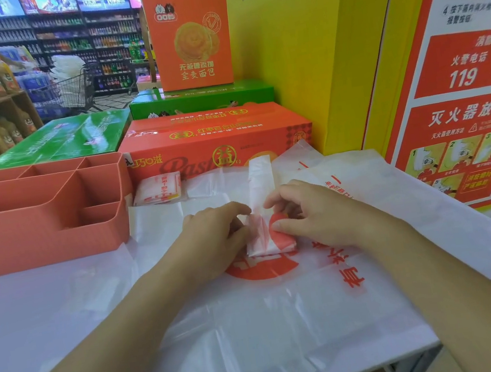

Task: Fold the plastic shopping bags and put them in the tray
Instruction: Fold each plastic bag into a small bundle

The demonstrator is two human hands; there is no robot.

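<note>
The white-and-red plastic shopping bag (262,240) is folded into a narrow strip, with its near end wrapped into a small thick wad. It lies at the middle of the white table (34,313), on top of a spread pile of flat white plastic bags with red print (259,327). The strip's free end runs off towards 12 o'clock.

The left hand (214,241) comes in from 8 o'clock. Its fingers are curled, and thumb and forefinger pinch the wad's left edge. The right hand (322,215) comes in from 4 o'clock. Its thumb (285,226) presses on the wad's red patch and its forefinger reaches to the strip just above, so it grasps the same bag.

At 11 o'clock from the wad a small square packet of folded white plastic bag with red lettering (157,189) lies on the flat bags. It is outside the tray, just beside its right wall. The salmon-pink plastic tray with several compartments (39,245) stands at 10 o'clock.

Beyond, at 12 o'clock, is a flat orange cardboard carton (214,136), with green cartons (65,139) behind it and to its left. A yellow pillar (315,64) rises at 1 o'clock, and a red-and-white fire-safety poster (462,89) hangs at 2 o'clock.
</note>
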